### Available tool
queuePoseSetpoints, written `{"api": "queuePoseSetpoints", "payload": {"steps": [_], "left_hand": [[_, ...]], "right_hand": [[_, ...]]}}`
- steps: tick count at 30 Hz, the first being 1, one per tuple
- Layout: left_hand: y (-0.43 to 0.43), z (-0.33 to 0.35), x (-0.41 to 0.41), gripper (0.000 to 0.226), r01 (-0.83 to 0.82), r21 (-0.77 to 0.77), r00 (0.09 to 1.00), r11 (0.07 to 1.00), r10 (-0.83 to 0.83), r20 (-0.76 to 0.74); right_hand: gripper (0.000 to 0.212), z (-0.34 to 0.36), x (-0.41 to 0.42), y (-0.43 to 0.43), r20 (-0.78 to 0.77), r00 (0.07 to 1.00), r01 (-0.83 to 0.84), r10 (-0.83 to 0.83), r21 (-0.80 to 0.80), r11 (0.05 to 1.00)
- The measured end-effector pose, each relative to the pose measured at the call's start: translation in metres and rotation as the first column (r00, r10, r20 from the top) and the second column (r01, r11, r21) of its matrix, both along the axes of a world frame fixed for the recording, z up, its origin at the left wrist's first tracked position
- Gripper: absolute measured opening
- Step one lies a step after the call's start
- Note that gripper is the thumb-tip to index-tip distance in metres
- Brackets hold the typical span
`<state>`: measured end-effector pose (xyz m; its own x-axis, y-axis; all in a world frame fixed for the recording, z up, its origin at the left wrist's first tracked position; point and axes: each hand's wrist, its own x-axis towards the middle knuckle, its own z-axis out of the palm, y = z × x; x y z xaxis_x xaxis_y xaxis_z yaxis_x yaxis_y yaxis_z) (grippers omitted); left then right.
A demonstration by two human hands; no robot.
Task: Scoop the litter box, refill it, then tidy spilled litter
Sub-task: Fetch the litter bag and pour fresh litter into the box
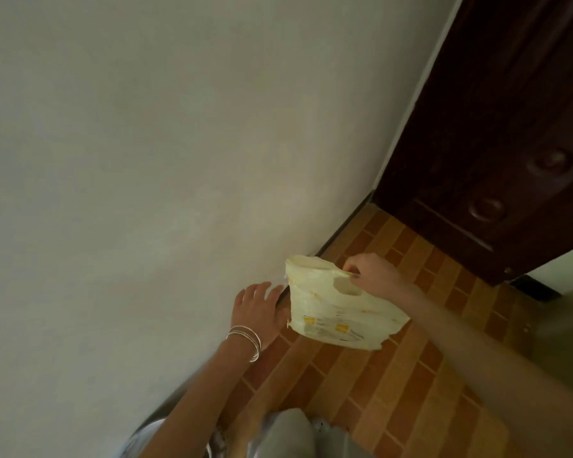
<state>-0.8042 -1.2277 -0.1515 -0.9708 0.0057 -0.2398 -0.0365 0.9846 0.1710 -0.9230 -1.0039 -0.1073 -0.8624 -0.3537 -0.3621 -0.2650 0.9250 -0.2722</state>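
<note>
plastic bag (338, 312) hangs from my right hand (374, 274), pale yellow with some print low on its side. it is up in the air over the tiled floor (377, 391), close to the foot of the wall (129, 160). my right fingers are curled into the top edge, just above the cut-out handle hole (348, 287), pinching the film there. my left hand (257, 309) is spread wide and holds nothing; its fingertips sit just beside the bag's left edge, with bangles (245, 340) on the wrist. the dark door (493, 127) stands further along. the litter box itself is nowhere in view.

i judge the bag to be thin, soft film: very light, no stiffness of its own, and a bit slick between the fingers. it will sag and fold wherever i don't support it. the light is dim, so i can't be sure, but it looks nearly flat and i'd guess there is little or nothing inside.

for taking scooped clumps it needs its mouth held open, so my left hand should pinch the near lip opposite my right. once it carries weight, the narrow strip above the handle hole is the likely place to stretch or tear. better then to gather the whole neck, or cup the bottom.
</note>
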Motion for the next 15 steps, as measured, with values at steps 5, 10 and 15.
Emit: {"api": "queuePoseSetpoints", "payload": {"steps": [5,10,15], "left_hand": [[0.009,-0.007,-0.067,0.087,-0.001,-0.002,1.0,1.0,0.001,0.025],[0.019,-0.018,-0.13,0.054,0.037,-0.007,0.996,0.999,-0.036,0.086],[0.033,-0.024,-0.179,0.055,0.065,-0.025,0.992,0.998,-0.061,0.112]], "right_hand": [[0.022,-0.019,-0.074,0.011,-0.029,0.998,-0.05,0.052,0.076,0.996],[0.024,-0.032,-0.145,0.022,-0.026,0.998,-0.059,0.065,0.173,0.983],[0.024,-0.045,-0.205,0.037,-0.001,0.995,-0.098,0.1,0.202,0.975]]}}
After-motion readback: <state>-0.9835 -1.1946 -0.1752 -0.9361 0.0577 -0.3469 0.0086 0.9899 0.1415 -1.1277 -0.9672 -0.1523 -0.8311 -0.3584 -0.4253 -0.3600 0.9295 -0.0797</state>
